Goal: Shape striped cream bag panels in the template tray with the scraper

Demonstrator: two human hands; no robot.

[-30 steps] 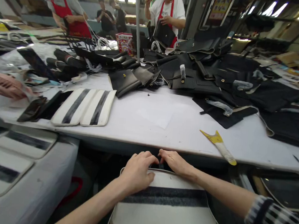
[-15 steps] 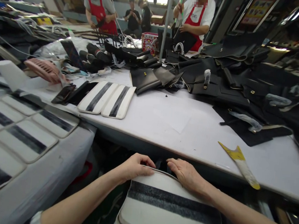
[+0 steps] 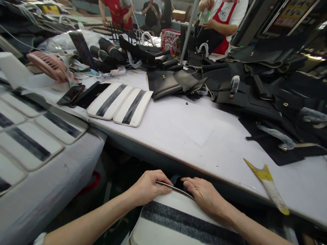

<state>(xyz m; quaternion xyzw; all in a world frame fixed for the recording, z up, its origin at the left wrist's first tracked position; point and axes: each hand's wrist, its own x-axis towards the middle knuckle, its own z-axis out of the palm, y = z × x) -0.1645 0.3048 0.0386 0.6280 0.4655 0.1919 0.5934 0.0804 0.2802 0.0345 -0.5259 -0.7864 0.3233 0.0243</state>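
Note:
A white panel with rounded corners and a dark stripe [image 3: 189, 222] lies in front of me, on top of at least one similar panel. My left hand [image 3: 155, 186] pinches its far edge, thumb on the near face and fingers behind. Over the same edge, further right, bends my right hand [image 3: 203, 194], its fingers curled round the rim and their tips partly hidden. Between the two hands the edge bows up slightly, and a thin dark gap shows along it.
Similar striped panels [image 3: 26, 145] cover the left table; two more [image 3: 133, 106] lie on the white table [image 3: 180, 127]. A yellow-ended tool [image 3: 268, 187] rests near its front edge. Black bag pieces [image 3: 240, 91] pile up behind, near a pink fan [image 3: 49, 66]. Co-workers in red aprons [image 3: 113, 3] stand across.
My view has tilted down and left a little, so the scene sits higher and further right. Both hands stay at the panel's far edge, with the left side of the edge slightly more lifted.

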